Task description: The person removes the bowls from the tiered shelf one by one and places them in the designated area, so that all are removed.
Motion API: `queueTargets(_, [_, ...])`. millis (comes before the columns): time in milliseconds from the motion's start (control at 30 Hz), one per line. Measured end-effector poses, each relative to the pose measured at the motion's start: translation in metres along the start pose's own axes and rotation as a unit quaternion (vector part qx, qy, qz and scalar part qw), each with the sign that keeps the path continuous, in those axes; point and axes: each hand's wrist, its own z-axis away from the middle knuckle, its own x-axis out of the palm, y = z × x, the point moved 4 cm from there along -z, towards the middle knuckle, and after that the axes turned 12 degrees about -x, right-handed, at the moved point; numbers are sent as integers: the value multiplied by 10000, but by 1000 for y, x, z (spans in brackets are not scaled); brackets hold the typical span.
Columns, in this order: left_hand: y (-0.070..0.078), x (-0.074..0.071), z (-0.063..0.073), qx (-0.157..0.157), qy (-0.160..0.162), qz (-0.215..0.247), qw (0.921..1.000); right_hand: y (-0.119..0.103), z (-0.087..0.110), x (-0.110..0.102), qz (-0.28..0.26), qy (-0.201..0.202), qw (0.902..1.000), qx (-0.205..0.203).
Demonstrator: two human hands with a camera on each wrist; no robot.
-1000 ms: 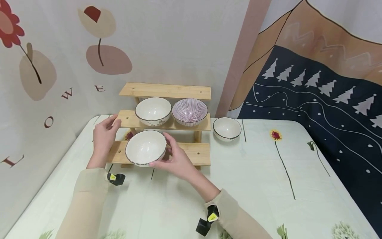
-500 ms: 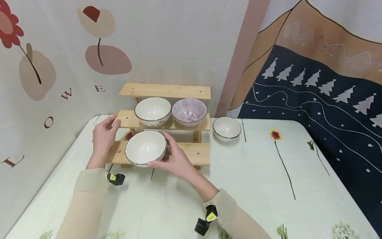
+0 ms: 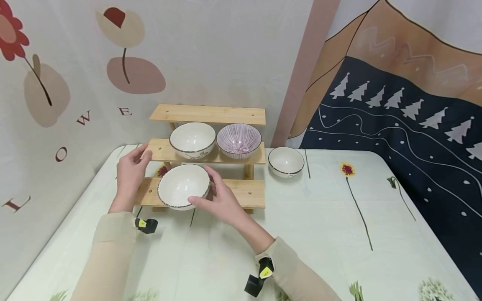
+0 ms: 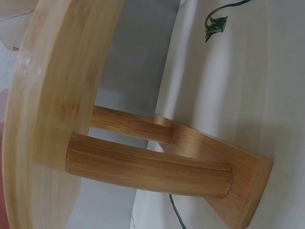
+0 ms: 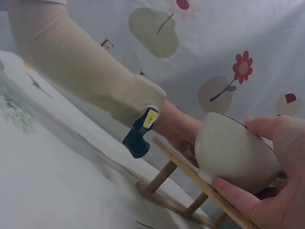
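Observation:
A white bowl (image 3: 183, 186) with a dark patterned rim stands at the left of the lowest tier of a three-tier wooden rack (image 3: 251, 195). My right hand (image 3: 222, 200) holds it from the right side, thumb over the front rim and fingers round the far side. In the right wrist view, the fingers of that hand (image 5: 281, 167) span the bowl (image 5: 233, 152) from rim to base. My left hand (image 3: 131, 169) grips the left end of the middle shelf (image 3: 161, 151). The left wrist view shows mostly the shelf's underside and wooden dowels (image 4: 147, 167).
On the middle tier sit a larger white bowl (image 3: 193, 139) and a purple-striped bowl (image 3: 239, 140), side by side. A smaller white bowl (image 3: 286, 161) stands on the flower-print tablecloth (image 3: 324, 234), right of the rack. Printed curtains (image 3: 226, 50) hang close behind.
My right thumb has shifted up from the bowl's front side onto its rim. The bowl and my left hand stay in place.

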Motion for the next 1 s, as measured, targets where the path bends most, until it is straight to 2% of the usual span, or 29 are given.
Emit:
queueTargets(167, [0, 0, -1, -15, -5, 19, 10000, -1, 0, 2, -689, 80, 9974, 180])
queueTargets(267, [1, -1, -1, -14, 3, 22, 10000, -3, 0, 3, -871, 155, 9958, 214])
queueTargets(733, [-1, -2, -2, 1, -97, 74, 9999, -8, 10, -3, -1136, 469, 9915, 436])
queueTargets(1000, [-5, 2, -5, -88, -297, 363, 9989, -17, 18, -20, -1177, 538, 9903, 502])
